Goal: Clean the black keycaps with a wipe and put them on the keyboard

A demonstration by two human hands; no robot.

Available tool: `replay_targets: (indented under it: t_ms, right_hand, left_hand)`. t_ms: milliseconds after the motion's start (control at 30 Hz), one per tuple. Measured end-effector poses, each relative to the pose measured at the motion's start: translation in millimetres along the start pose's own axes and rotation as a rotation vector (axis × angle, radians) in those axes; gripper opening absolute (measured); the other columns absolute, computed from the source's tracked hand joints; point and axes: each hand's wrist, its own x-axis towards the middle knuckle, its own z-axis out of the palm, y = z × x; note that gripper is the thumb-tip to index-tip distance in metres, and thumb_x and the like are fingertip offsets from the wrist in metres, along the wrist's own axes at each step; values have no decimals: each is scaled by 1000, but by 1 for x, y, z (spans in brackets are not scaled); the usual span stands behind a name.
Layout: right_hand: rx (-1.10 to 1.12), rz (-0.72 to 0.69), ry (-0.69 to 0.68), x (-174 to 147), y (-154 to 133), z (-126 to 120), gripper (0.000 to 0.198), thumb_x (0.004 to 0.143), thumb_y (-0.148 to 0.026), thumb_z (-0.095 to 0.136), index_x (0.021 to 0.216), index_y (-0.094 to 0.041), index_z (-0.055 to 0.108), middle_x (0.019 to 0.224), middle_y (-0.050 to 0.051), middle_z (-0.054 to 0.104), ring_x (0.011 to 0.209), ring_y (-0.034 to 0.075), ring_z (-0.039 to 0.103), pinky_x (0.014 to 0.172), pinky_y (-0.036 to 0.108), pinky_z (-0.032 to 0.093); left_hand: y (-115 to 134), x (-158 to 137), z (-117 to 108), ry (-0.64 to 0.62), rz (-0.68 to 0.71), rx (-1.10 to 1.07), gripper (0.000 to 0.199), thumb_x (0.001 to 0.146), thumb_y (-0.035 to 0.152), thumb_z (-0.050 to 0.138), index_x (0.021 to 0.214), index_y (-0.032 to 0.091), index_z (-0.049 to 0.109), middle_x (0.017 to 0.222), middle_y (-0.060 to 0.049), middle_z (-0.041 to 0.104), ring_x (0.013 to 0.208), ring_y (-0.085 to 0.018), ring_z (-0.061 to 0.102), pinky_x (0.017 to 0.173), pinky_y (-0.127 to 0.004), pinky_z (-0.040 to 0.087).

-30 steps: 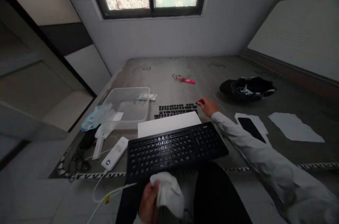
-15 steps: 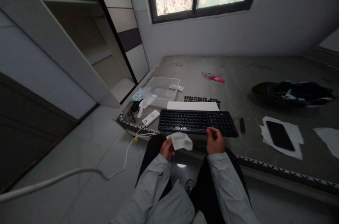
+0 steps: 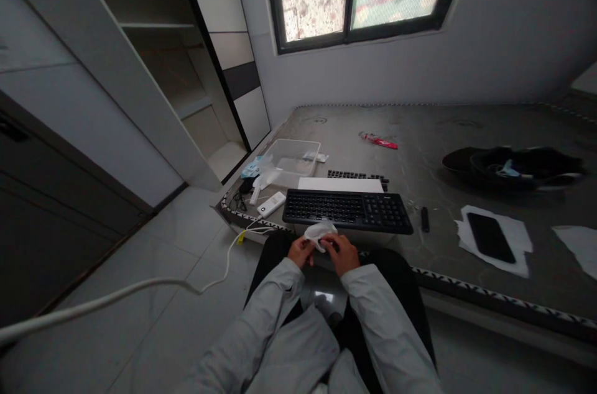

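Note:
My left hand (image 3: pixel 301 251) is closed on a crumpled white tissue (image 3: pixel 321 230) just in front of the keyboard. Meeting it there, my right hand (image 3: pixel 343 253) pinches a tiny black piece, which looks like a keycap, against the tissue; the fingers partly hide it. The black keyboard (image 3: pixel 347 210) lies near the front edge of the grey surface, its back edge by a white strip-like block (image 3: pixel 340 185). Loose black keycaps (image 3: pixel 352 174) are set out in rows behind that block.
Left of the keyboard are a clear plastic bin (image 3: pixel 293 158), a white device with a cable (image 3: pixel 271 204) and wrappers. To the right lie a small black stick (image 3: pixel 425 220), a phone (image 3: pixel 490 237) on white paper and a black cap (image 3: pixel 513 167). A red packet (image 3: pixel 382 142) lies farther back.
My right hand has left the keyboard's front edge and moved left to the tissue. My left hand has risen slightly with the tissue, and both hands now meet at it. The view has shifted slightly.

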Motion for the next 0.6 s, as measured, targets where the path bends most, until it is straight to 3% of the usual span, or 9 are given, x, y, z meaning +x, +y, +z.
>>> replay_targets:
  t_ms: [267, 433, 500, 600]
  right_hand:
    - [73, 161, -22, -1, 15, 5, 20, 75, -38, 55, 80, -26, 70, 76, 1, 68, 68, 18, 61, 67, 30, 49]
    - [31, 133, -41, 2, 14, -6, 24, 75, -41, 56, 83, -25, 72, 77, 3, 68, 68, 18, 59, 67, 30, 48]
    - [2, 137, 16, 4, 15, -13, 27, 78, -43, 52, 86, -25, 71, 78, 4, 67, 70, 18, 59, 71, 30, 47]
    - [-8, 231, 217, 6, 20, -18, 35, 80, -47, 47, 94, -22, 67, 86, 6, 67, 73, 19, 58, 73, 31, 46]
  left_hand:
    - [5, -3, 14, -48, 3, 64, 37, 50, 36, 79, 74, 11, 69, 65, -5, 66, 45, -12, 53, 45, -24, 41]
    - [3, -1, 15, 16, 17, 69, 34, 52, 36, 78, 73, 10, 71, 62, -4, 66, 55, -15, 56, 56, -27, 44]
    - [2, 2, 13, 50, 23, 60, 35, 52, 36, 78, 76, 11, 71, 60, -2, 66, 54, -15, 55, 58, -27, 44]
    - [1, 7, 12, 87, 22, 22, 39, 51, 37, 79, 78, 11, 71, 62, -2, 67, 54, -14, 55, 60, -27, 43]
